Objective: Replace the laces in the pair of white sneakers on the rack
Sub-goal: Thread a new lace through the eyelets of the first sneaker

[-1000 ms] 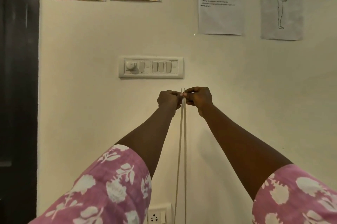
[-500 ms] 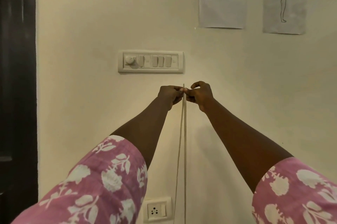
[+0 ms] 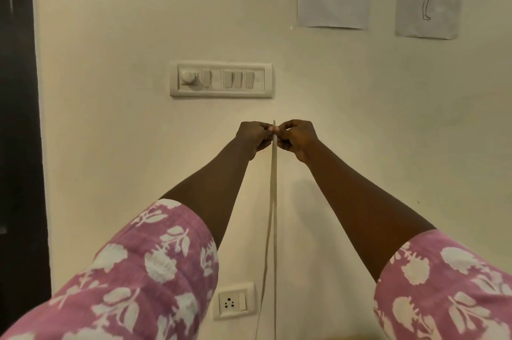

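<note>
1. Both hands have barely moved in the last second. The left hand (image 3: pixel 253 137) and right hand (image 3: pixel 297 139) stay raised and close together, but the two upper ends of the lace (image 3: pixel 273 187), which stood slightly apart, now lie together as one tip. The view has also dipped, so the posters are nearly cut off.
2. The fingers (image 3: pixel 266 131) of both hands are curled and clamped on the lace from either side. It looks like a thumb-and-forefinger pinch, though the exact contact is too small to make out.
3. The lace hangs doubled, straight down below the fingers. Its two strands touch at the pinch, part a little lower down and run out of the bottom edge. Neither the sneakers nor the rack is in view.
4. A switch panel (image 3: pixel 221 80) sits on the wall above and to the left of the fingers, and a wall socket (image 3: pixel 232 301) is far below them, near the left strand.
5. The lace looks flat, light and quite limp (it keeps no shape of its own), so it will probably sway and twist with any quick move. For threading, the best hold is likely close behind a tip, where it should be stiffest. With the ends matched like this, the fold at the bottom should mark its middle.
</note>
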